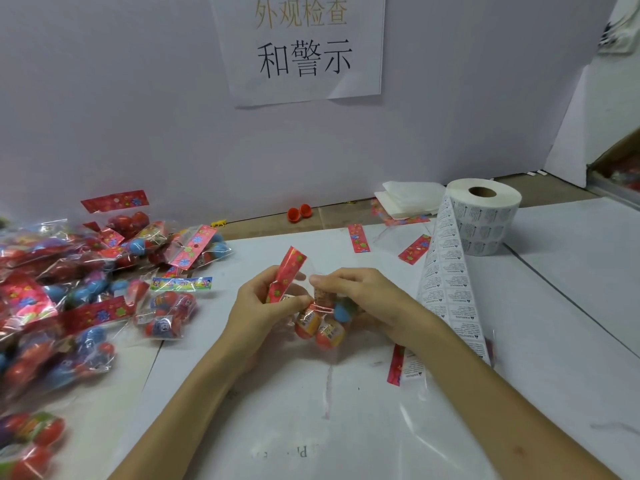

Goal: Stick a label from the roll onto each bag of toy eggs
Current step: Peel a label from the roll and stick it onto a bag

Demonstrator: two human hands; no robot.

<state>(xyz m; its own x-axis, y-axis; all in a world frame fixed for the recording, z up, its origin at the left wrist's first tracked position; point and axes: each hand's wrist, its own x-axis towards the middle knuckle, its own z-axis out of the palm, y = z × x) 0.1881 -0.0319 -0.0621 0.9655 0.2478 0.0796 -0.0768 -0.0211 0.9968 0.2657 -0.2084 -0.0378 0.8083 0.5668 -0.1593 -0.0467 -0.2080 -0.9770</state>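
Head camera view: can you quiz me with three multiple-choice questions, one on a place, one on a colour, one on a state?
1. Where does the label roll stand? A on the heap of bags; B on the table at the right; C in a hand.
2. What colour are the open egg halves by the wall? A blue; B white; C orange-red.
3. How is the middle bag of toy eggs? A gripped by left hand and right hand; B lying untouched; C under the roll.
B: it stands right, strip trailing forward. C: both halves are orange-red. A: both hands pinch it.
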